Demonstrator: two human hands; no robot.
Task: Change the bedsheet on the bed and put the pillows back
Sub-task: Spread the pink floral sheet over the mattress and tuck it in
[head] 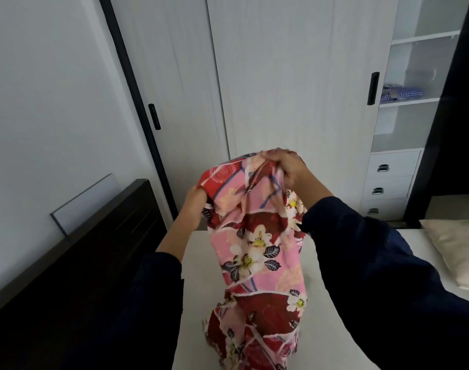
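Both arms are up in front of me. My right grip [286,166] is clamped on the bunched top of the floral bedsheet [254,249], fingers curled over the fabric. My left grip [194,201] holds the sheet's left corner, fingertips tucked out of sight behind the cloth. The sheet hangs in a twisted column, its lower end crumpled on the bare white bed [335,303]. A cream pillow [457,249] lies on the bed's right side, well apart from the sheet.

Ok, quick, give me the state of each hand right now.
Left hand: closed, gripping the floral bedsheet at its upper left edge.
Right hand: closed, gripping the same sheet's bunched top, held up above the mattress.
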